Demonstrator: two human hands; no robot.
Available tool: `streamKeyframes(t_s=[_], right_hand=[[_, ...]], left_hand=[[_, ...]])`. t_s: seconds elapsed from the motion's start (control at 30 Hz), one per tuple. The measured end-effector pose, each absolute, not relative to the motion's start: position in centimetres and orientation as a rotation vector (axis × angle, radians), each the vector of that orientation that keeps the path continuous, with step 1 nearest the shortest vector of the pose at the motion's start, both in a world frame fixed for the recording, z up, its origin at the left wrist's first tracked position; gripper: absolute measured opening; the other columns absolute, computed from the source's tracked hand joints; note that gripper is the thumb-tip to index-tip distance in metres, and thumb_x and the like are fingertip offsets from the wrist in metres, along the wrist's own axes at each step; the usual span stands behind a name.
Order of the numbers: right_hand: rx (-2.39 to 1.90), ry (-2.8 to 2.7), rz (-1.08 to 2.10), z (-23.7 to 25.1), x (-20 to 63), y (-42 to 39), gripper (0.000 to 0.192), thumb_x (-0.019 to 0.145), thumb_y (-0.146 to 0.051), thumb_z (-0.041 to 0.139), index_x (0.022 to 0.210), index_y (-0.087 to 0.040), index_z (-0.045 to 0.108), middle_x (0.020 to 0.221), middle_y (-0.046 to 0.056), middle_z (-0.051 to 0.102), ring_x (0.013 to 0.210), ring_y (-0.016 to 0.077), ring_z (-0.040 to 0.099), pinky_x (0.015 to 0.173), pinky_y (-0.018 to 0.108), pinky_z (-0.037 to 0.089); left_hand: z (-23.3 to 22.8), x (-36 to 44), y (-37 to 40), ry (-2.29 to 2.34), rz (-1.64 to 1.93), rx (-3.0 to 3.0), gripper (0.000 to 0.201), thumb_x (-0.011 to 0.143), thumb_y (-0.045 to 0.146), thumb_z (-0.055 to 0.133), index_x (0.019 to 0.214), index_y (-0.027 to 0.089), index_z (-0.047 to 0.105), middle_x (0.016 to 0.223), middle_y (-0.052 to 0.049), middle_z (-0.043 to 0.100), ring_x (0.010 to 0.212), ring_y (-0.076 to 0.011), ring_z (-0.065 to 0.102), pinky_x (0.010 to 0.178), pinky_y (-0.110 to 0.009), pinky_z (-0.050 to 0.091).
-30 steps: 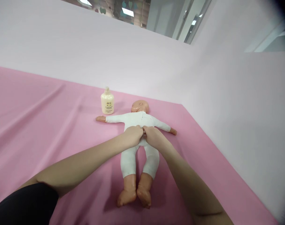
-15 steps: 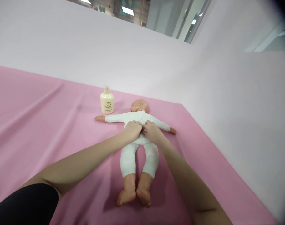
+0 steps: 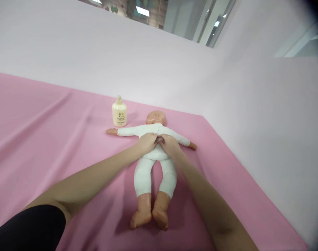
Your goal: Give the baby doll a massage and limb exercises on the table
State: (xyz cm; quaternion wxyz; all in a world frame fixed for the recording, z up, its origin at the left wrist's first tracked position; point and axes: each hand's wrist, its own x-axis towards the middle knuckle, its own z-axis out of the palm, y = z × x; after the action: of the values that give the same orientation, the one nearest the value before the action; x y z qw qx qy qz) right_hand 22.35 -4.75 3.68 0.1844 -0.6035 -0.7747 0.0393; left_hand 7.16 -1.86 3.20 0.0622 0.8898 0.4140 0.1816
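A baby doll with a white cloth body lies stretched out on a pink cover, its arms spread and its head turned to the left. My left hand rests on the left side of the doll's torso, with its fingers curled together. Beside it my right hand is closed the same way on the right side. Both sets of fingertips meet near the middle seam, pressed to the white cloth. The exact spot under the fingertips is hidden by the hands.
A cream pump bottle with a printed label stands beyond the doll's left-side arm. Under everything spreads the wrinkled pink cover. White walls border it at the back and right, with a window above.
Both hands have shifted slightly up the doll's torso, toward its head, and the fingers have changed position a little. The doll and the bottle have stayed in place.
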Motion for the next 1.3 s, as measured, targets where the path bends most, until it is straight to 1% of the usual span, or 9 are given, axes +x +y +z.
streamKeyframes(t_s=[0.13,0.3,0.43,0.63,0.77,0.9,0.97,1.17,1.3], right_hand=[[-1.661,-2.208,0.053,3.3,22.6,-4.4,0.022,0.087,-0.017,0.047,0.103,-0.017,0.063,0.093,0.005,0.064,0.084,0.0151,0.056,0.080,0.027,0.040],[-1.592,-2.207,-0.094,2.7,22.9,-4.0,0.022,0.089,-0.020,0.045,0.092,-0.018,0.067,0.106,0.007,0.060,0.101,0.0191,0.051,0.093,0.032,0.036],[-1.491,-2.186,-0.007,2.4,23.2,-3.7,0.021,0.087,-0.014,0.043,0.091,-0.017,0.064,0.108,0.007,0.060,0.104,0.0175,0.051,0.095,0.029,0.036],[-1.478,-2.138,0.058,2.1,23.3,-3.5,0.024,0.087,-0.014,0.040,0.101,-0.015,0.059,0.103,0.007,0.063,0.102,0.0186,0.052,0.095,0.031,0.037],[-1.501,-2.134,0.017,1.7,23.2,-3.5,0.037,0.087,-0.015,0.037,0.121,-0.013,0.051,0.116,0.010,0.058,0.111,0.0200,0.049,0.101,0.034,0.034],[-1.617,-2.100,-0.119,1.2,23.1,-3.5,0.045,0.088,-0.019,0.035,0.132,-0.011,0.045,0.138,0.016,0.040,0.128,0.0253,0.036,0.107,0.041,0.029],[-1.647,-2.128,-0.125,1.0,23.2,-3.5,0.047,0.090,-0.021,0.033,0.135,-0.012,0.042,0.146,0.014,0.031,0.135,0.0259,0.027,0.109,0.043,0.026],[-1.679,-2.192,0.001,1.0,23.4,-3.4,0.051,0.091,-0.024,0.027,0.140,-0.013,0.035,0.151,0.007,0.026,0.139,0.0227,0.022,0.113,0.041,0.022],[-1.718,-2.228,0.009,1.7,23.2,-3.8,0.052,0.093,-0.024,0.025,0.143,-0.013,0.031,0.153,0.006,0.022,0.141,0.0240,0.019,0.112,0.041,0.023]], left_hand=[[3.0,7.3,-1.8,1.215,0.585,2.723,0.024,0.088,0.020,0.043,0.100,0.011,0.062,0.098,-0.011,0.063,0.095,-0.0219,0.056,0.087,-0.034,0.044],[2.7,7.3,-1.5,1.210,0.674,2.767,0.026,0.089,0.024,0.044,0.094,0.014,0.067,0.106,-0.010,0.059,0.104,-0.0226,0.050,0.090,-0.035,0.042],[2.5,7.2,-1.2,1.131,0.691,2.744,0.025,0.089,0.022,0.043,0.098,0.014,0.065,0.101,-0.009,0.063,0.099,-0.0203,0.054,0.092,-0.034,0.041],[2.7,6.8,-1.5,1.130,0.799,2.601,0.026,0.090,0.025,0.041,0.105,0.017,0.061,0.102,-0.007,0.064,0.101,-0.0205,0.055,0.090,-0.035,0.043],[2.2,6.9,-1.4,1.170,0.847,2.608,0.037,0.090,0.029,0.042,0.123,0.015,0.050,0.116,-0.009,0.060,0.107,-0.0226,0.052,0.092,-0.036,0.041],[1.8,7.0,-1.4,1.243,0.785,2.686,0.036,0.091,0.030,0.040,0.121,0.016,0.053,0.119,-0.010,0.056,0.108,-0.0241,0.048,0.092,-0.039,0.039],[1.8,7.0,-1.6,1.274,0.757,2.707,0.034,0.091,0.031,0.039,0.117,0.018,0.057,0.120,-0.009,0.055,0.109,-0.0244,0.046,0.093,-0.040,0.039],[1.7,6.9,-1.7,1.358,0.730,2.710,0.035,0.091,0.034,0.040,0.118,0.020,0.057,0.148,-0.005,0.033,0.132,-0.0301,0.028,0.105,-0.047,0.027],[1.5,6.8,-1.4,1.334,0.705,2.707,0.038,0.091,0.035,0.037,0.121,0.019,0.054,0.148,-0.005,0.035,0.134,-0.0306,0.028,0.107,-0.048,0.026]])
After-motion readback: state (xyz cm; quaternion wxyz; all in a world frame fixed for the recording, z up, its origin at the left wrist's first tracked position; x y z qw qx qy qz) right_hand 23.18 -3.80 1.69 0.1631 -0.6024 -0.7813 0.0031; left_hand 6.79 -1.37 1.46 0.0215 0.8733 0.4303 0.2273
